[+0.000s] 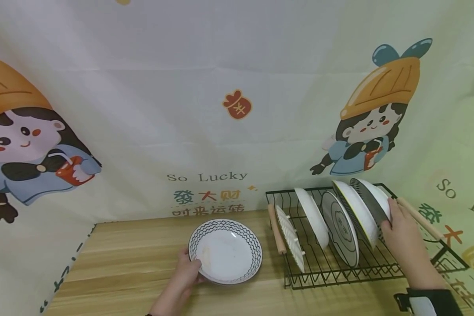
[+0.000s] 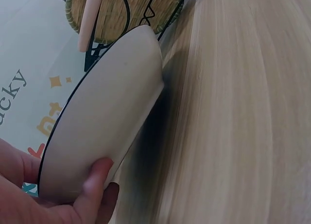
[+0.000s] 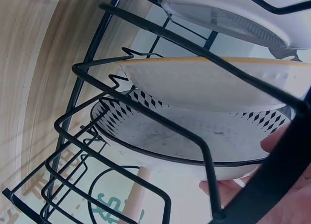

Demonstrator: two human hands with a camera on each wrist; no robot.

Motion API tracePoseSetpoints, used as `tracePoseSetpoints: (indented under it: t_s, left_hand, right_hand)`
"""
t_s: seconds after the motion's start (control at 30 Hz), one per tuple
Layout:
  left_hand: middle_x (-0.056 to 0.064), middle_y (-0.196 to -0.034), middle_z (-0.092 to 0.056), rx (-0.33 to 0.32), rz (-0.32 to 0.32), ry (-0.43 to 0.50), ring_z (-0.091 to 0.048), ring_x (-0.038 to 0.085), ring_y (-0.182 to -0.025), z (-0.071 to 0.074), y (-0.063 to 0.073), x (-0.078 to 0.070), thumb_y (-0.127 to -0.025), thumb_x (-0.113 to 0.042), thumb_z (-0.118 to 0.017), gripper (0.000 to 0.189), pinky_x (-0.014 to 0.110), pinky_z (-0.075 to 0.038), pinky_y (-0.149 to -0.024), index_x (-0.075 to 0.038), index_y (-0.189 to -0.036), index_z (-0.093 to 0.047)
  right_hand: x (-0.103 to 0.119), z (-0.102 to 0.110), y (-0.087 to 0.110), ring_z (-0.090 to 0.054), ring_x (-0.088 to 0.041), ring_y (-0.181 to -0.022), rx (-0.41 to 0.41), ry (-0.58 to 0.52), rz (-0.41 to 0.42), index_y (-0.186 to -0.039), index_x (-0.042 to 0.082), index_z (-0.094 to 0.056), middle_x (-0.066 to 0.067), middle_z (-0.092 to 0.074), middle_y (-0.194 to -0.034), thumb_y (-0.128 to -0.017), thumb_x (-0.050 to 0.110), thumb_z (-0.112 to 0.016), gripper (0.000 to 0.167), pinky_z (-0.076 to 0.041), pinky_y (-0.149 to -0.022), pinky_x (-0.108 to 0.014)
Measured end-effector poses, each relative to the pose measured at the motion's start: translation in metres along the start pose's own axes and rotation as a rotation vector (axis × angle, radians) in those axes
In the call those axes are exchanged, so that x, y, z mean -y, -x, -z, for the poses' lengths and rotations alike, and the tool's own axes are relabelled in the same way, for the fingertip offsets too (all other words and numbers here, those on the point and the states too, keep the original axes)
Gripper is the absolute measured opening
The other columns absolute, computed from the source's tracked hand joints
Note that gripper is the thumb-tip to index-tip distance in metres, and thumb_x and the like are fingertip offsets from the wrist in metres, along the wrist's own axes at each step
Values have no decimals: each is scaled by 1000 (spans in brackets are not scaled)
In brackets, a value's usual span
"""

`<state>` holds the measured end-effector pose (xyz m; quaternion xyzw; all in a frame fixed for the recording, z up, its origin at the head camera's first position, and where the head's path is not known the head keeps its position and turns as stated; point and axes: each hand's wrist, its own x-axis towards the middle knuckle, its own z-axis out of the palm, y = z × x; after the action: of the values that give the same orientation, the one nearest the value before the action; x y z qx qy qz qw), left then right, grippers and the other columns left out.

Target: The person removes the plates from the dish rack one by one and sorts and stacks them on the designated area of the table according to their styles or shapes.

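My left hand (image 1: 187, 268) grips a shallow white bowl (image 1: 228, 254) by its left rim, thumb on the edge and fingers beneath. Black wavy lines ring its inside, and a pale brownish stain marks its left part. In the left wrist view the white underside (image 2: 104, 102) shows close over the wood. My right hand (image 1: 403, 232) pinches the rim of the rightmost bowl (image 1: 373, 197), which stands on edge in a black wire dish rack (image 1: 343, 274). Seen from the right wrist, that bowl (image 3: 180, 131) has black diamonds inside its dark rim.
Also upright in the rack are a yellow-rimmed bowl (image 1: 351, 206), a grey patterned plate (image 1: 339, 228), a white dish (image 1: 312, 219) and a woven round piece (image 1: 290, 237). Wooden handles (image 1: 276, 230) flank the rack. A printed cloth (image 1: 162, 109) hangs behind the wooden table (image 1: 114, 263).
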<state>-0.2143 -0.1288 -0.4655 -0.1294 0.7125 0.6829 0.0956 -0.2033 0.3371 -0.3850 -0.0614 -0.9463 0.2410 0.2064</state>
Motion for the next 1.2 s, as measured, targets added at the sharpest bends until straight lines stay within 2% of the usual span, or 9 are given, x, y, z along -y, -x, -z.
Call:
tracePoseSetpoints:
  t_s: [0.27,0.37,0.47,0.57,0.73,0.87,1.2]
  left_hand:
    - [41,-136,-23,-36,-28,-44,-58,39,-101,4,0,1,-84,9,-29,65,38,-59,-72,13,-143,0]
    - [39,-131,-34,-52,-44,-63,-62,32,-92,5,1,3,-85,9,-29,61,36,-59,-69,15,-142,-9]
    - [36,-119,-47,-56,-69,-56,-65,24,-79,6,0,6,-85,10,-31,56,36,-59,-64,18,-139,-18]
    - [34,-111,-52,-64,-83,-57,-65,19,-73,7,-1,8,-85,10,-31,53,35,-58,-61,19,-137,-23]
    - [40,-120,-46,-77,-79,-58,-64,20,-77,8,-4,12,-83,12,-30,58,35,-58,-62,18,-139,-20]
    - [40,-127,-42,-81,-49,-60,-64,19,-81,10,-6,15,-83,13,-31,61,34,-58,-65,17,-142,-16]
    - [39,-127,-43,-87,-34,-66,-64,21,-83,11,-7,18,-81,15,-30,61,34,-59,-68,17,-141,-18]
  right_hand:
    - [2,0,1,-28,-57,-128,9,0,-1,-146,-9,-16,-39,-23,-144,-93,3,-38,59,-26,-102,-68]
    - [2,-1,1,-27,-56,-128,9,-1,3,-146,-9,-15,-39,-23,-144,-93,3,-38,59,-26,-102,-69]
    - [2,-1,1,-27,-56,-129,9,-2,4,-146,-9,-16,-39,-23,-144,-93,3,-38,59,-26,-102,-69]
    - [1,-1,1,-26,-57,-129,10,-8,7,-146,-9,-15,-39,-21,-144,-94,4,-38,59,-25,-102,-69]
    - [0,-1,2,-26,-57,-128,6,-11,14,-146,-9,-15,-40,-22,-144,-94,3,-38,59,-25,-102,-69]
    - [-1,-1,1,-27,-58,-128,10,-7,9,-146,-9,-15,-40,-23,-143,-94,4,-38,59,-26,-101,-69]
    - [0,-2,2,-27,-58,-128,11,-12,-7,-147,-7,-14,-39,-21,-145,-94,5,-37,60,-26,-100,-70]
